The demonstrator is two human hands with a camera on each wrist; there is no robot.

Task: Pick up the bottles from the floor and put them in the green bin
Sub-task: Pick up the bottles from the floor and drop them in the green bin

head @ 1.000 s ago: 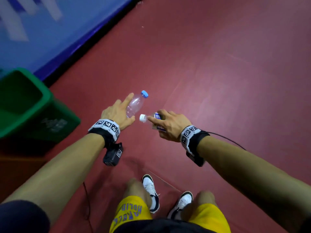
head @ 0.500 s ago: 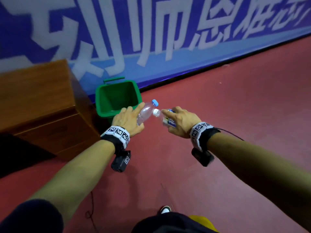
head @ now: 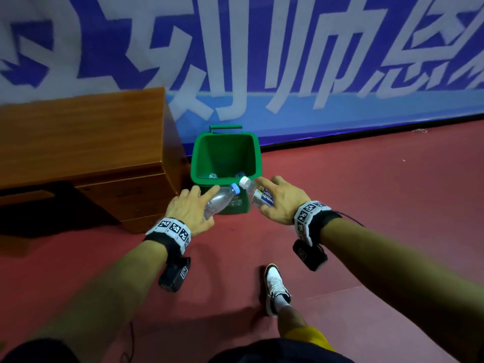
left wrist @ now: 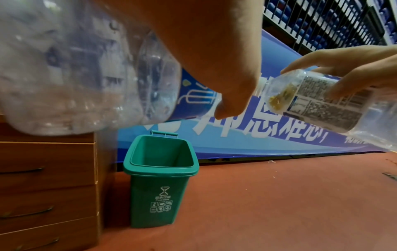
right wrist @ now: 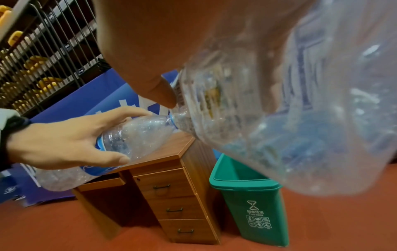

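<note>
The left hand (head: 190,210) is holding the blue-capped bottle (head: 221,201) just before the near edge of the green bin (head: 225,155). The right hand (head: 279,203) is holding the white-capped bottle (head: 258,195) near that edge's right corner. Both should probably be going further forward, caps first, before the person is letting go.

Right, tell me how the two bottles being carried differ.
The left bottle has a blue cap; the right bottle has a white one. The left bottle is in the left hand, the right bottle in the right hand. The right bottle wears a printed white and blue label; the left bottle's blue label shows only in the right wrist view. Both are clear plastic, capped, tilted with caps toward the green bin.
</note>
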